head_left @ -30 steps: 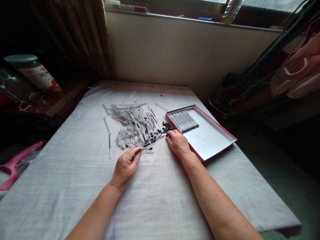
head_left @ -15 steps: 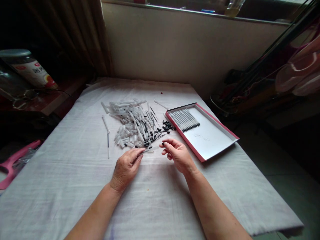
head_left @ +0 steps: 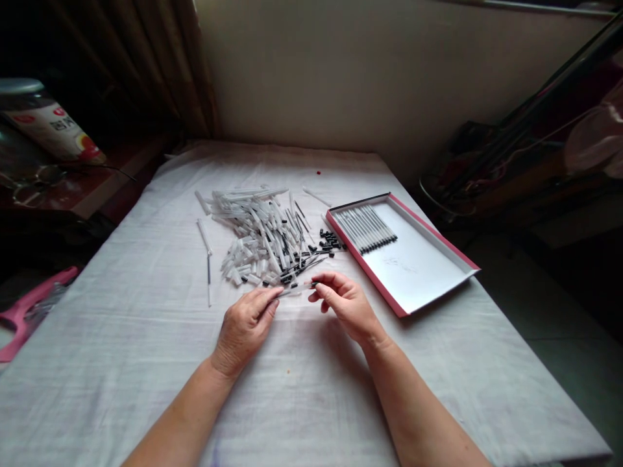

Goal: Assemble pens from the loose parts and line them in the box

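My left hand [head_left: 248,327] is closed around a clear pen barrel [head_left: 293,290], which points to the right. Thumb and forefinger of my right hand [head_left: 343,301] pinch a small black pen plug [head_left: 314,283] at the barrel's right end. Just beyond my hands lies a pile of translucent pen barrels [head_left: 263,217], with short clear caps [head_left: 243,259] heaped at its near side. Dark pen refills [head_left: 311,263] and several loose black plugs [head_left: 329,240] lie on the pile's right. Assembled pens [head_left: 367,228] lie in a row inside a shallow red-edged box lid [head_left: 367,279].
A white cloth [head_left: 292,402] covers the table. One barrel with a refill [head_left: 209,266] lies apart on the left. Past the left edge are a pink-handled object [head_left: 34,311] and a labelled jar [head_left: 53,123] on a side surface. A wall [head_left: 316,78] stands behind.
My right hand has brought the black plug leftward to the barrel's end. The view has tipped slightly downward. My left hand keeps its hold on the barrel.
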`<action>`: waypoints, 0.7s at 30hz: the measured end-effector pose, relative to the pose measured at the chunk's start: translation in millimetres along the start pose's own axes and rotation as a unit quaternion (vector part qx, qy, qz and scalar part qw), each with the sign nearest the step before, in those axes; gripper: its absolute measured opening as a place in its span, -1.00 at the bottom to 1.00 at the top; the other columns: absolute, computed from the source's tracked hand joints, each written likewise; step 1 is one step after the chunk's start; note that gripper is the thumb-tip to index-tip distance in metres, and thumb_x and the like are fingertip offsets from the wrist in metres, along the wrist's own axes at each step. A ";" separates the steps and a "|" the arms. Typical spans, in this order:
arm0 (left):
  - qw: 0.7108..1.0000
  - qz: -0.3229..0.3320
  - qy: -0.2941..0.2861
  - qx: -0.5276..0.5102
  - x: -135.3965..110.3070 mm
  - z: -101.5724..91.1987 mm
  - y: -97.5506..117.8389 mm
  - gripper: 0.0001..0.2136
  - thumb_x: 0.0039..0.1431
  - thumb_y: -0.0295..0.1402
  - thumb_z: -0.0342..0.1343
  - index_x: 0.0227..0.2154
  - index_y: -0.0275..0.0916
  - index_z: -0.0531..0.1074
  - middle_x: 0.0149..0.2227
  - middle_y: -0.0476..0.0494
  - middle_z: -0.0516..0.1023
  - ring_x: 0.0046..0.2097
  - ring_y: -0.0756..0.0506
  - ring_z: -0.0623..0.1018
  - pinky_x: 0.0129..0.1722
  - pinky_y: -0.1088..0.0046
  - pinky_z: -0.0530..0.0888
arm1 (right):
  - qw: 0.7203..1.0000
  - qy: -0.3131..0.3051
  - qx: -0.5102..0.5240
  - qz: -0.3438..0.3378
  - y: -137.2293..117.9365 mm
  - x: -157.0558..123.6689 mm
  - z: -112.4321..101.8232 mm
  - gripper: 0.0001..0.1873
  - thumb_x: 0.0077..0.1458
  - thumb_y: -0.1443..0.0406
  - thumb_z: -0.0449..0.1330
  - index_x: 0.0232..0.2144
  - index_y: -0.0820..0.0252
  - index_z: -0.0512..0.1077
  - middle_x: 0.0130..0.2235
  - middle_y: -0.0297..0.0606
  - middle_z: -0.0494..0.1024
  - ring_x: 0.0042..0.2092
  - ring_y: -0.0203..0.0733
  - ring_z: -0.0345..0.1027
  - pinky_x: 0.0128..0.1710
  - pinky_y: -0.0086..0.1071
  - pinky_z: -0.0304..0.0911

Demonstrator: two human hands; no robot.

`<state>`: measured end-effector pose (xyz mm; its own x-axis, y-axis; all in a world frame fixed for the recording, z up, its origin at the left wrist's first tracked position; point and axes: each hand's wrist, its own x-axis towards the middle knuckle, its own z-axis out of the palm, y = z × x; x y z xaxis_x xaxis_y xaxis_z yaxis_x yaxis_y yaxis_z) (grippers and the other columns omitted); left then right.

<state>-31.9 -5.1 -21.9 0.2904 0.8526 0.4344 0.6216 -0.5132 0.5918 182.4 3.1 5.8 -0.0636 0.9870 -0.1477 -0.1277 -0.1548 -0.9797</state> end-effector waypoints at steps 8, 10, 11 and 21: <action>1.000 0.011 -0.003 0.011 1.8 -2.8 5.5 -0.76 0.28 -0.40 0.02 -0.05 -0.22 0.51 -0.16 -0.16 0.62 -0.13 -0.07 0.59 -0.08 0.43 0.51 | 0.961 -0.013 -0.199 -0.190 8.3 -2.5 -8.4 -0.85 0.16 0.29 0.16 -0.22 0.12 0.50 -0.24 -0.22 0.61 -0.28 -0.20 0.50 -0.28 -0.33 0.41; 1.000 0.013 -0.008 0.008 2.0 -2.9 6.6 -0.76 0.28 -0.40 0.02 -0.05 -0.21 0.51 -0.16 -0.16 0.62 -0.13 -0.07 0.60 -0.09 0.44 0.51 | 0.949 -0.018 -0.224 -0.221 8.6 -2.4 -10.2 -0.84 0.20 0.30 0.14 -0.20 0.10 0.49 -0.22 -0.22 0.62 -0.23 -0.17 0.51 -0.19 -0.30 0.41; 1.000 0.013 -0.010 0.007 2.0 -2.9 6.9 -0.76 0.28 -0.40 0.03 -0.05 -0.21 0.51 -0.16 -0.16 0.62 -0.13 -0.07 0.60 -0.09 0.44 0.52 | 0.943 -0.020 -0.236 -0.233 8.2 -2.3 -10.8 -0.84 0.21 0.30 0.13 -0.20 0.10 0.49 -0.22 -0.22 0.62 -0.22 -0.17 0.52 -0.18 -0.30 0.41; 0.999 0.042 -0.005 0.017 1.4 -3.8 7.3 -0.77 0.27 -0.42 0.05 -0.07 -0.19 0.51 -0.19 -0.13 0.62 -0.16 -0.06 0.59 -0.12 0.45 0.52 | 0.892 -0.005 -0.400 -0.209 5.6 -2.4 -11.5 -0.59 0.28 0.17 -0.01 -0.59 0.14 0.32 -0.59 -0.32 0.46 -0.55 -0.32 0.32 -0.48 -0.45 0.19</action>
<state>-29.7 -8.1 -14.4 0.3505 0.8074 0.4747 0.6182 -0.5802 0.5303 193.2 0.3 -1.0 -0.1854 0.9500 0.2514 0.6048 0.3120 -0.7327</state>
